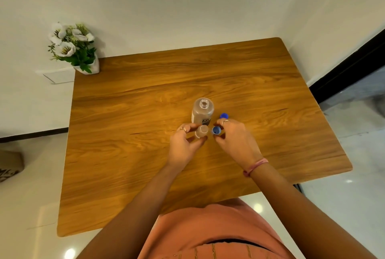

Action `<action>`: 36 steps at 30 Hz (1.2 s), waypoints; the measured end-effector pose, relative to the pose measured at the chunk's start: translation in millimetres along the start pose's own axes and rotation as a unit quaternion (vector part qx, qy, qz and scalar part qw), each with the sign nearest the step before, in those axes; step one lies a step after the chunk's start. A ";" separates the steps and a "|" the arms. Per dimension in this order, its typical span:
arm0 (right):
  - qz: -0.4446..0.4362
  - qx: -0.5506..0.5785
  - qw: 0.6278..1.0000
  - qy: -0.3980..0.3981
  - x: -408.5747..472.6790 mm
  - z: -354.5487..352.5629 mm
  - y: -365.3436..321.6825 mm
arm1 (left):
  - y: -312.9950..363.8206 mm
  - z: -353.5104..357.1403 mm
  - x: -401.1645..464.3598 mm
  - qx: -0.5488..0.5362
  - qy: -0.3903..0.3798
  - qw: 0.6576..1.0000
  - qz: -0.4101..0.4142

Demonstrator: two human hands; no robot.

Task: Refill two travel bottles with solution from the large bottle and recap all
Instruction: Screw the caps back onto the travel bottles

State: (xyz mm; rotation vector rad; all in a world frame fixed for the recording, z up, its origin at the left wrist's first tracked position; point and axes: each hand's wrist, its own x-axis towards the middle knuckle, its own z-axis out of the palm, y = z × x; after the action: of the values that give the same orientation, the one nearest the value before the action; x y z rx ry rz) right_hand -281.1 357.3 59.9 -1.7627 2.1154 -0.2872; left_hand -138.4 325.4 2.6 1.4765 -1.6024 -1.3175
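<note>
Tabletop (145, 175): carrying everything near its middle, toward the right edge.
Large bottle (202, 113): standing uncapped, mid-table.
Left hand (186, 144): gripping a small travel bottle (201, 131), upright and open, just in front of the large one.
Right hand (233, 137): pinching a blue cap (216, 130) beside it.
Second blue cap (224, 115): lying behind the right hand.
Progress: seemingly early or midway; a second travel bottle isn't showing; all recapping is remaining.

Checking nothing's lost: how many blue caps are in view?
2: one cap in the right hand, another on the table behind it. More may be hidden.
</note>
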 end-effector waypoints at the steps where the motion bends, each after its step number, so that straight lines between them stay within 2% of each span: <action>1: -0.001 0.014 1.000 0.017 0.0 -7.4 0.3 | 6.8 -1.7 -1.4 -0.013 0.010 1.000 0.008; 8: 0.010 0.125 0.990 0.060 15.8 -57.0 12.9 | 57.4 -5.1 -3.9 -0.063 0.078 0.993 0.055; 14: 0.003 0.231 0.973 0.024 33.6 -100.2 18.9 | 96.3 -3.6 10.0 -0.057 0.115 0.990 0.066; 20: -0.033 0.342 0.939 0.033 53.4 -139.2 20.1 | 149.4 -11.2 28.8 -0.088 0.140 0.981 0.103; 27: -0.105 0.461 0.878 0.074 72.6 -190.9 5.7 | 213.7 -28.1 48.5 -0.138 0.163 0.965 0.153; 36: -0.187 0.509 0.833 0.109 95.3 -265.4 -25.9 | 269.0 -36.1 61.2 -0.170 0.175 0.951 0.190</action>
State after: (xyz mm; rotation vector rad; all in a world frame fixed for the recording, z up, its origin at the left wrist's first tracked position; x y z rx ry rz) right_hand -379.7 238.1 297.2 -1.4244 1.2217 -1.4615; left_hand -220.4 229.1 250.4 1.0547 -1.2695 -0.9853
